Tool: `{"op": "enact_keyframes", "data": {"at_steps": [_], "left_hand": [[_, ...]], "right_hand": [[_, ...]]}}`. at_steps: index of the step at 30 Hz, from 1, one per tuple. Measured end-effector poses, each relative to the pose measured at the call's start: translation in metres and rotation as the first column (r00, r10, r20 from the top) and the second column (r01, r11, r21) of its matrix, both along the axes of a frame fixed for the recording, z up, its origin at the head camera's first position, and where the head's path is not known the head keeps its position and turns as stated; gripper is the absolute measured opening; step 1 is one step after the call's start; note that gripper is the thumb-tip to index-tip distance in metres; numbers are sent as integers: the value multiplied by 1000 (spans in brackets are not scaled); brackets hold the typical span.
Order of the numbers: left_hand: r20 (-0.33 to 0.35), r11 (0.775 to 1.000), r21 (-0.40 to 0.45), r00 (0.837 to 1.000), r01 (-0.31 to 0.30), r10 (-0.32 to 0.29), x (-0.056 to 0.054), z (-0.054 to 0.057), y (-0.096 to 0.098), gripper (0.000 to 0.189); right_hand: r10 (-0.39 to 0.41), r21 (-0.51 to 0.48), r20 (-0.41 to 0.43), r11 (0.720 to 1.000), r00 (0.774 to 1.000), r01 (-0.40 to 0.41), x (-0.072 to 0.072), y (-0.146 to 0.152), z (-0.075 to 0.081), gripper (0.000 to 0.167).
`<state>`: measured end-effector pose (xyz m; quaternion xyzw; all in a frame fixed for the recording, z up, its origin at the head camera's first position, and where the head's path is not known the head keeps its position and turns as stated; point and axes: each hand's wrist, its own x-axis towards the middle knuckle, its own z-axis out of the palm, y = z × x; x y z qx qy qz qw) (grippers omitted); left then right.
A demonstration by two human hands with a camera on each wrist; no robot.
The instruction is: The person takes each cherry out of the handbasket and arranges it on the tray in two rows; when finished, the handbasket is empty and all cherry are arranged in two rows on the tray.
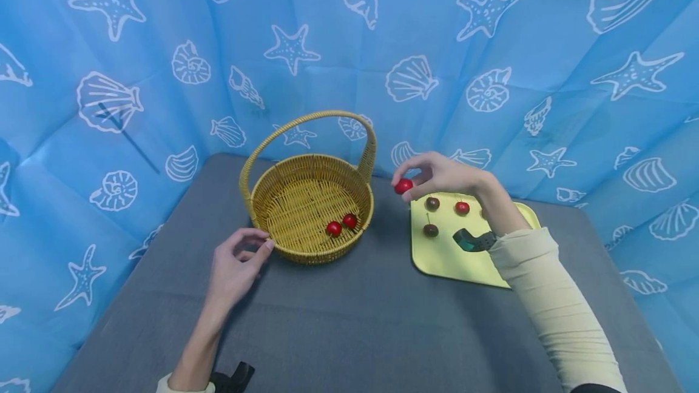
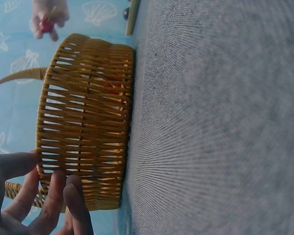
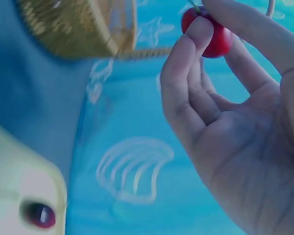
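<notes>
My right hand [image 1: 445, 174] pinches a red cherry [image 1: 403, 186] between thumb and fingertips, raised near the tray's back left corner. A green stem shows on this cherry [image 3: 218, 39] in the right wrist view. My left hand [image 1: 235, 268] holds the near left rim of a round woven basket [image 1: 297, 205], its thumb at the rim and its fingers against the outer wall. Two red cherries [image 1: 334, 228] lie inside the basket, toward its right side. A pale yellow tray [image 1: 453, 259] stands right of the basket, under my right forearm, with dark and red cherries [image 1: 462, 208] on it.
The basket's tall arched handle [image 1: 322, 114] rises over its back side. Grey cloth [image 1: 349, 320] covers the table. A blue curtain [image 1: 338, 47] with white shells and starfish hangs behind and at both sides, close to the table's edges.
</notes>
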<state>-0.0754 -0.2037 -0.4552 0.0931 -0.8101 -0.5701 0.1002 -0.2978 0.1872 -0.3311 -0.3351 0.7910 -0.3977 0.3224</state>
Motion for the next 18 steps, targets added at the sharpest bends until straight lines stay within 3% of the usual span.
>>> {"op": "enact_keyframes", "data": {"at_steps": [9,14,18], "left_hand": [[14,1000,2,1000,-6,6,0,0,0,25],[25,1000,9,1000,-3,2,0,1,0,27],[18,1000,12,1000,3,-3,0,1,-1,27]], "right_hand": [[-89,30,-73,995,993,91,10,59,-7,35],[-174,28,-98,984,980,178,22,76,-18,34],[-224,-27,-89,975,971,222,31,86,-31,33]]}}
